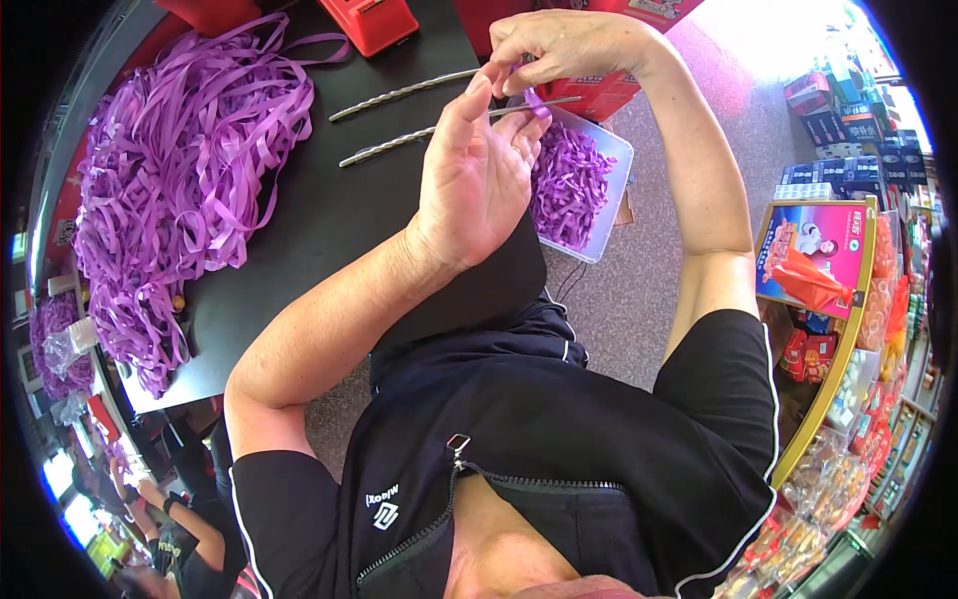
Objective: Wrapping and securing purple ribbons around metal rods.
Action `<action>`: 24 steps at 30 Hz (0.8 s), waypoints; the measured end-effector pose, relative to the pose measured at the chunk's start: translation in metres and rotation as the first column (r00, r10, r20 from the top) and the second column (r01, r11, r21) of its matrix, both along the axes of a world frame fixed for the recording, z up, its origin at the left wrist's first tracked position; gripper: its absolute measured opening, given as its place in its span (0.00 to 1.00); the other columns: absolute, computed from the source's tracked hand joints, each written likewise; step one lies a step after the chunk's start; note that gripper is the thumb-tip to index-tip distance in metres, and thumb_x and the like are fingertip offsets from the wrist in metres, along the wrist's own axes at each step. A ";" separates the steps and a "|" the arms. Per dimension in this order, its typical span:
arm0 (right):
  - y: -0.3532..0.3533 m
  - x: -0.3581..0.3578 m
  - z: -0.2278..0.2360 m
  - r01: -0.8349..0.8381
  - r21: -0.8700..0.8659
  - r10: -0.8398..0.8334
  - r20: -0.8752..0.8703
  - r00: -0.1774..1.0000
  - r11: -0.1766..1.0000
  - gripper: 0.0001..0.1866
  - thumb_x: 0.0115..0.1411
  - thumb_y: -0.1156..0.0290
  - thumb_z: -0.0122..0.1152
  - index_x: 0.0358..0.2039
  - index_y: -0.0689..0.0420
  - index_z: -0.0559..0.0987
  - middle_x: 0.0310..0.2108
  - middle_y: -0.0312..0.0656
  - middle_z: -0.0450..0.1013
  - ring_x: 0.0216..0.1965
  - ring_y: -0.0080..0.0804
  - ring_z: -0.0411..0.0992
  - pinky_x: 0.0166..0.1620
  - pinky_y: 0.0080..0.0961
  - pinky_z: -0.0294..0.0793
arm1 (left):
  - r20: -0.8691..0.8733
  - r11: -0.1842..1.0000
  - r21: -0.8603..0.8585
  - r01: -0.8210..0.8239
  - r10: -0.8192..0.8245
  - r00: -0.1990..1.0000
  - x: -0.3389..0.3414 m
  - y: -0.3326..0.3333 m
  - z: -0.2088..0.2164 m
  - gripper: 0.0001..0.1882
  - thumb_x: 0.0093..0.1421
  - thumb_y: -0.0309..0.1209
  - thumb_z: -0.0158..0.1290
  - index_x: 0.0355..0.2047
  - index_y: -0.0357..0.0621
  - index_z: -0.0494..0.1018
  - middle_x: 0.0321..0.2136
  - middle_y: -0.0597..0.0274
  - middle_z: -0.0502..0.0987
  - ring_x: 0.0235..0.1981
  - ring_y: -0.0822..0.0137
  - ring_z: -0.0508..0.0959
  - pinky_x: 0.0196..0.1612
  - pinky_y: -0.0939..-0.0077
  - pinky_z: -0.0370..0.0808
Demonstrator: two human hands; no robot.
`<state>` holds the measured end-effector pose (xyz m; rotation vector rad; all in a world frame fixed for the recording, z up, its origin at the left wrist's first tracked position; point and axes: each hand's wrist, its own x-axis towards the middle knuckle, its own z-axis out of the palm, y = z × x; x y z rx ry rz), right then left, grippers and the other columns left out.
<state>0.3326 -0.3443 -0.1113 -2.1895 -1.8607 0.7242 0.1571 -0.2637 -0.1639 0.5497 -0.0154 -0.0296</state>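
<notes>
Two twisted metal rods lie side by side over the dark tabletop, the upper rod (399, 95) and the lower rod (384, 151), pointing toward my hands. My left hand (474, 185) has its palm turned up, fingers curled at the lower rod's thin end against a purple ribbon (537, 104) looped there. Fingers of my right hand (569, 48) pinch ribbon near the upper rod's end; part of that grip is hidden. Below my hands, a clear plastic bin (596, 250) holds many short purple ribbon pieces (571, 188).
A big heap of long purple ribbon (190, 170) covers the left of the black table (299, 250). A red box-shaped object (369, 22) sits at its far edge. Stocked shelves and a gold-edged display case (813, 409) stand right. Another person (190, 529) works at lower left.
</notes>
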 end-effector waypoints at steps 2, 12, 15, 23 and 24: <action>-0.002 0.001 -0.001 -0.002 -0.016 0.003 0.014 1.000 1.000 0.13 0.59 0.61 0.57 0.37 0.57 0.78 0.32 0.37 0.67 0.38 0.30 0.67 0.43 0.29 0.67 | 0.009 1.000 0.001 0.013 -0.013 1.000 0.001 -0.001 0.000 0.38 0.61 0.55 0.41 0.65 0.54 0.44 0.63 0.37 0.40 0.65 0.51 0.46 0.67 0.63 0.36; -0.007 0.003 -0.012 0.052 0.121 -0.030 -0.176 0.984 0.991 0.12 0.59 0.63 0.56 0.37 0.59 0.78 0.33 0.38 0.67 0.39 0.31 0.67 0.45 0.29 0.67 | -0.012 1.000 0.004 0.006 -0.006 1.000 -0.001 0.000 0.001 0.37 0.62 0.55 0.39 0.65 0.55 0.44 0.62 0.36 0.41 0.63 0.51 0.49 0.66 0.63 0.37; -0.019 0.008 0.005 0.025 0.251 0.039 -0.244 0.969 0.968 0.14 0.62 0.63 0.54 0.38 0.61 0.78 0.35 0.43 0.69 0.42 0.36 0.68 0.45 0.29 0.66 | 0.000 1.000 0.002 0.017 -0.017 1.000 0.000 -0.003 0.003 0.36 0.62 0.55 0.39 0.65 0.55 0.44 0.62 0.36 0.42 0.62 0.52 0.50 0.66 0.64 0.39; -0.016 0.005 0.000 -0.007 0.192 0.015 -0.044 0.999 0.981 0.15 0.62 0.61 0.52 0.38 0.58 0.79 0.36 0.45 0.70 0.42 0.40 0.68 0.47 0.33 0.66 | -0.046 1.000 -0.016 -0.006 0.005 0.999 -0.003 -0.001 0.003 0.36 0.62 0.55 0.40 0.65 0.56 0.44 0.63 0.36 0.42 0.64 0.53 0.49 0.65 0.64 0.40; -0.010 0.002 -0.001 -0.027 0.153 0.027 0.003 1.000 0.988 0.15 0.61 0.61 0.51 0.38 0.57 0.80 0.36 0.45 0.70 0.43 0.42 0.68 0.47 0.34 0.66 | -0.048 1.000 -0.012 -0.015 0.014 0.999 -0.004 0.000 0.003 0.36 0.62 0.55 0.40 0.65 0.55 0.44 0.63 0.37 0.42 0.64 0.53 0.48 0.66 0.64 0.40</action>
